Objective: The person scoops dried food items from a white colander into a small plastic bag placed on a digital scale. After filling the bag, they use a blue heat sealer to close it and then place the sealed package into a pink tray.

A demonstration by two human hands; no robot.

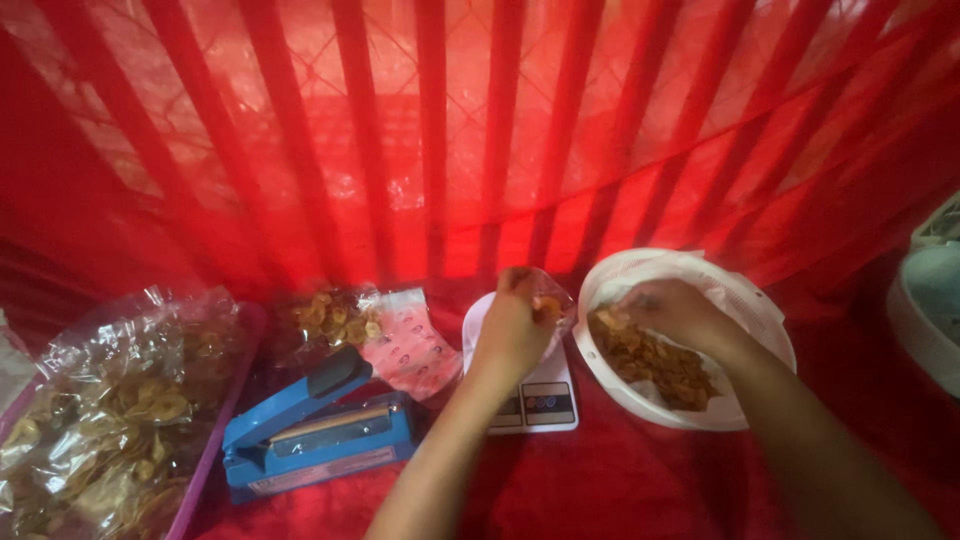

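Chips heaped in white bowl under clenched right hand, just right of small bag pinched by left hand over scale.

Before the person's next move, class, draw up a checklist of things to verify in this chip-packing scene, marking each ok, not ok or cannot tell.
1. Left hand holds the small clear plastic bag above the white digital kitchen scale: ok.
2. Right hand is inside the round white plastic bowl, on the fried chips: ok.
3. Bag mouth open: cannot tell.
4. Scale display readable: cannot tell.
5. Blue impulse heat sealer beside the scale, arm raised: ok.
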